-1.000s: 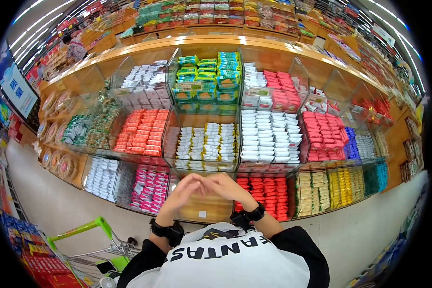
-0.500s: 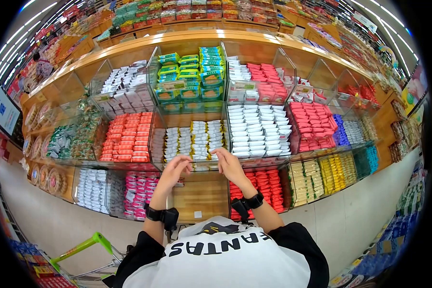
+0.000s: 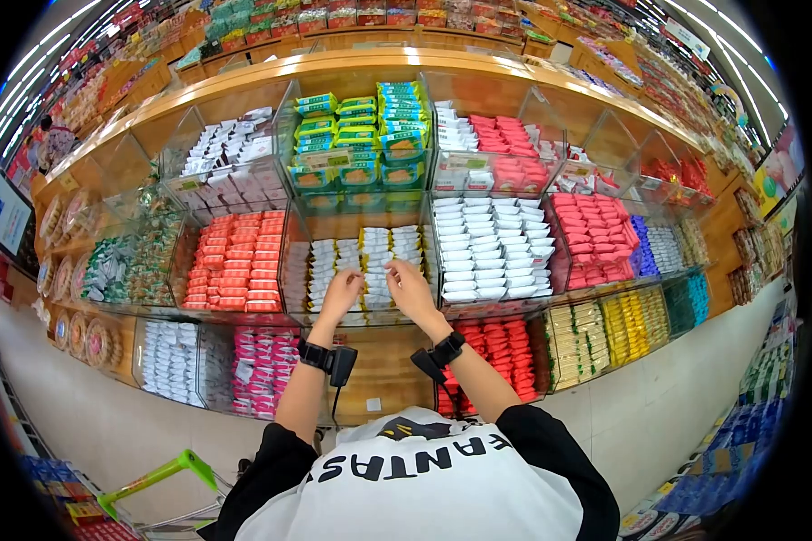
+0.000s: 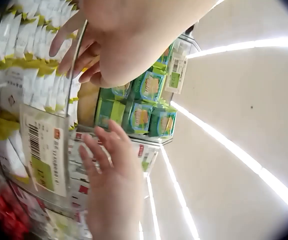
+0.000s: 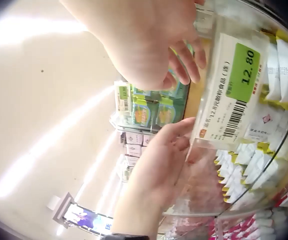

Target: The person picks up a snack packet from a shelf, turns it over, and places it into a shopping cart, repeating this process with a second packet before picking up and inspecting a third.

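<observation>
Both hands reach over the front edge of a clear bin holding rows of white-and-yellow snack packets [image 3: 404,242]. My left hand [image 3: 344,292] is at the bin's left half, fingers loosely bent and holding nothing. Level with it, a small gap away, my right hand [image 3: 410,288] is over the right half, fingers also relaxed. In the left wrist view the left hand [image 4: 124,45] has its fingers spread near the white packets [image 4: 34,85]. A price label [image 5: 231,87] reading 12.80 hangs on the bin's front panel beside the right hand [image 5: 149,45] in the right wrist view.
Orange-red packets [image 3: 239,260] fill the bin to the left, white packets [image 3: 487,248] the bin to the right. Green packs [image 3: 356,135] stand in the row behind. A bare wooden compartment [image 3: 374,370] lies below the forearms. A cart's green handle [image 3: 158,473] is at lower left.
The hands were together over the bare wooden compartment, then parted. They have moved forward to the white-and-yellow packets' bin.
</observation>
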`<state>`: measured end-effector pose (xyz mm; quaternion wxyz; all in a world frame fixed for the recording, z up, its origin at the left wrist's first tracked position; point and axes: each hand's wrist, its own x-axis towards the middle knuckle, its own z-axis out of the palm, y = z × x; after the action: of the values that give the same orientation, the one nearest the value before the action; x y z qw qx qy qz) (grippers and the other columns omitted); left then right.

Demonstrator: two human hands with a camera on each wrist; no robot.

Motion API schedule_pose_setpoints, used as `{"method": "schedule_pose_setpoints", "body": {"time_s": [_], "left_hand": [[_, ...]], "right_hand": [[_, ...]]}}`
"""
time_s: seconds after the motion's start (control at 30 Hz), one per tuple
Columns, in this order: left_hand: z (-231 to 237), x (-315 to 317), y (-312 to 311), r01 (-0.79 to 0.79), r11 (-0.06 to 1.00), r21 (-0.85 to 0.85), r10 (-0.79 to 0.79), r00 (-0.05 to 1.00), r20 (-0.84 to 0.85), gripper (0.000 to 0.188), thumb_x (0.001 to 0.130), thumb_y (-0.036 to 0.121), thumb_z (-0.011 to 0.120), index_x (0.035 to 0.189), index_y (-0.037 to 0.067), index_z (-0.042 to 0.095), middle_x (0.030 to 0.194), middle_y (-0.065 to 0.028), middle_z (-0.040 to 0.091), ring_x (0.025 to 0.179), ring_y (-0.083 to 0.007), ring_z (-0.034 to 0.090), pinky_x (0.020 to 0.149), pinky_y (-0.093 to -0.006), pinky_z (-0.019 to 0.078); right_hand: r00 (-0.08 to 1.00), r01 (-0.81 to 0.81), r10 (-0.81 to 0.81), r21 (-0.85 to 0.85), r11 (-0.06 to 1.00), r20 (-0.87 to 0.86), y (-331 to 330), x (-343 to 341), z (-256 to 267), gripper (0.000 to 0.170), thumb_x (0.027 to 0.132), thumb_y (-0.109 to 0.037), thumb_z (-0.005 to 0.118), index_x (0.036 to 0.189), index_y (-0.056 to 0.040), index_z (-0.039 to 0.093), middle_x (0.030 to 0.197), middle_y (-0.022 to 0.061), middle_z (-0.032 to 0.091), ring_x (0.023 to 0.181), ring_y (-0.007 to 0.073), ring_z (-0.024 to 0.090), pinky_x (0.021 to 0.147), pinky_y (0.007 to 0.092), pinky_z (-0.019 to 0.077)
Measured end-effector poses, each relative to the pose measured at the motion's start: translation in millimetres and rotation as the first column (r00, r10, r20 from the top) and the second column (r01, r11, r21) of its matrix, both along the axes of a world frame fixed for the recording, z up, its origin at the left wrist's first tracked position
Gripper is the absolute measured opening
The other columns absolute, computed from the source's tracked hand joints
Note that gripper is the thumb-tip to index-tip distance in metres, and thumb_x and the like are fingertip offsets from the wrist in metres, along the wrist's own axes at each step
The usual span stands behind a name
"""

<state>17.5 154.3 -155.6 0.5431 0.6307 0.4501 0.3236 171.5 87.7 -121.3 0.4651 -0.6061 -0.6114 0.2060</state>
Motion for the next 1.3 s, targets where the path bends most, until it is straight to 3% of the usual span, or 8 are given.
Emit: {"method": "schedule_pose_setpoints", "body": {"time_s": [0.1,0.2,0.27,0.3,0.37,0.7,0.87,1.3], "left_hand": [[1,-5,0,0.023,0.999,-0.031,-0.024,0.999,-0.044,0.017,0.082,0.015,0.044,0.084,0.001,0.053,0.070,-0.0055,0.054,0.061,-0.0124,0.053,0.053,-0.0251,0.0425],[-18,-7,7,0.053,0.998,-0.029,-0.055,0.996,-0.076,0.018,0.081,0.018,0.047,0.084,0.001,0.052,0.070,-0.0064,0.054,0.060,-0.0115,0.053,0.052,-0.0254,0.0426],[-38,-5,13,0.109,0.992,0.059,-0.086,0.947,-0.309,0.021,0.079,0.022,0.049,0.087,0.003,0.054,0.072,-0.0092,0.056,0.064,-0.0184,0.056,0.057,-0.0309,0.0442],[-27,0,6,0.110,0.992,0.056,-0.088,0.948,-0.307,0.021,0.079,0.022,0.049,0.087,0.003,0.054,0.072,-0.0092,0.056,0.064,-0.0184,0.056,0.057,-0.0309,0.0442],[12,10,-14,0.146,0.974,0.171,0.015,0.714,-0.700,0.025,0.076,0.028,0.049,0.089,0.008,0.056,0.080,-0.0141,0.059,0.076,-0.0324,0.055,0.066,-0.0399,0.0439],[10,9,-13,0.186,0.967,0.174,0.004,0.673,-0.740,0.023,0.075,0.023,0.050,0.092,0.007,0.055,0.094,-0.0135,0.057,0.087,-0.0313,0.054,0.073,-0.0405,0.0428],[-9,4,-5,0.216,0.959,0.182,-0.072,0.810,-0.582,0.026,0.074,0.010,0.047,0.098,0.008,0.055,0.097,-0.0136,0.058,0.091,-0.0302,0.053,0.076,-0.0378,0.0425],[-4,19,0,0.294,0.922,0.251,-0.073,0.771,-0.632,0.020,0.069,0.000,0.048,0.087,-0.001,0.057,0.085,-0.0205,0.058,0.083,-0.0353,0.054,0.072,-0.0405,0.0424]], "right_hand": [[0.976,0.092,-0.074,-0.082,0.992,0.204,6,0,-17,0.017,0.079,-0.014,0.049,0.092,-0.0038,0.053,0.084,0.0133,0.055,0.072,0.0282,0.055,0.064,0.0360,0.0432],[0.965,0.042,0.020,-0.229,0.973,0.261,6,0,-17,0.018,0.079,-0.016,0.048,0.088,-0.0012,0.054,0.083,0.0158,0.056,0.075,0.0322,0.054,0.065,0.0390,0.0436],[0.966,0.035,0.042,-0.286,0.958,0.256,8,1,-19,0.019,0.078,-0.017,0.047,0.087,-0.0009,0.055,0.082,0.0169,0.057,0.075,0.0329,0.054,0.065,0.0396,0.0438],[0.965,0.026,0.065,-0.340,0.940,0.253,9,3,-21,0.021,0.078,-0.018,0.047,0.085,-0.0006,0.055,0.081,0.0179,0.058,0.075,0.0335,0.055,0.065,0.0401,0.0441],[0.966,0.019,0.071,-0.341,0.940,0.250,9,4,-24,0.021,0.078,-0.018,0.046,0.084,-0.0005,0.056,0.079,0.0185,0.058,0.074,0.0340,0.055,0.065,0.0405,0.0443],[0.969,0.045,0.043,-0.348,0.936,0.242,10,3,-27,0.022,0.077,-0.020,0.047,0.082,-0.0016,0.057,0.072,0.0178,0.059,0.068,0.0347,0.056,0.062,0.0401,0.0443],[0.970,0.052,0.037,-0.355,0.933,0.241,9,2,-23,0.021,0.076,-0.020,0.047,0.081,-0.0014,0.057,0.071,0.0179,0.059,0.067,0.0346,0.056,0.062,0.0399,0.0442],[0.971,0.034,0.053,-0.358,0.933,0.231,8,2,-18,0.022,0.075,-0.020,0.048,0.081,-0.0009,0.057,0.069,0.0176,0.059,0.067,0.0338,0.056,0.061,0.0396,0.0443]]}}
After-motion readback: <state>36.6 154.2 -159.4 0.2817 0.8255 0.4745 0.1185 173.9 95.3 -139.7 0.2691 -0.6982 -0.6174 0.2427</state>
